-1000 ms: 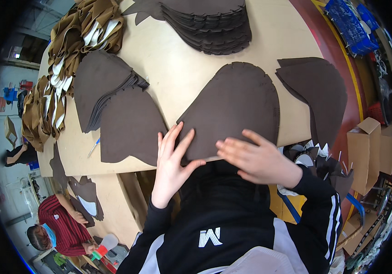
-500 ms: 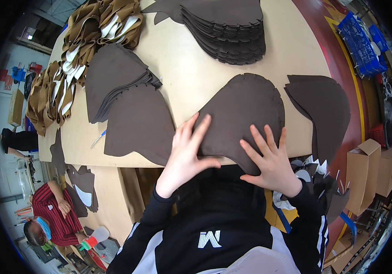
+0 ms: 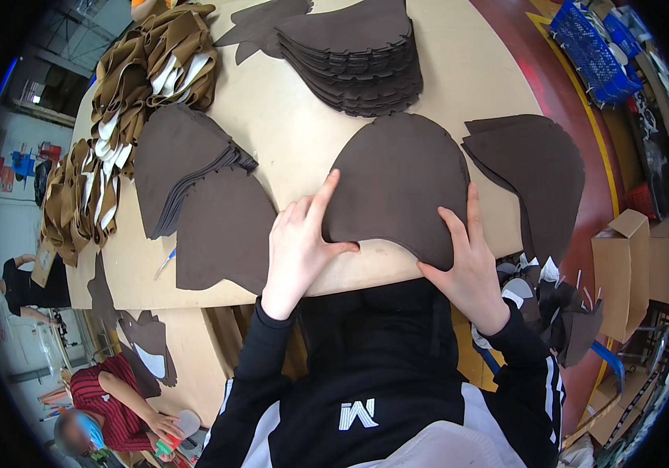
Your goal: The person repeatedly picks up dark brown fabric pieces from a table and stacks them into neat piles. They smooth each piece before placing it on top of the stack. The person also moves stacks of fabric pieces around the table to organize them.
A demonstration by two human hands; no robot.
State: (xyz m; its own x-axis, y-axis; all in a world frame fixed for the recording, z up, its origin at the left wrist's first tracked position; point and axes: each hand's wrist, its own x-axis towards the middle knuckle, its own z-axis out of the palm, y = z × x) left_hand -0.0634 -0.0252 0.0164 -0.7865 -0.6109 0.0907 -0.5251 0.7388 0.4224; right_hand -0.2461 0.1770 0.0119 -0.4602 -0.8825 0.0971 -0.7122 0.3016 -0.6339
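Head view: brown leather pieces (image 3: 397, 183) cover a plywood table (image 3: 295, 132) in a workshop.

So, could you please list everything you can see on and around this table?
rounded piece: one, dark brown, under both hands
stack of pieces: one, dark brown, far middle
fanned pieces: one pile, dark brown, left
flat piece: one, dark brown, left of the hands
pieces at right: few, dark brown, right edge
strip bundles: two, tan and white, far left
table: one, pale wood
crates: blue, far right
cardboard boxes: brown, right
left hand: flat on piece
right hand: flat on piece
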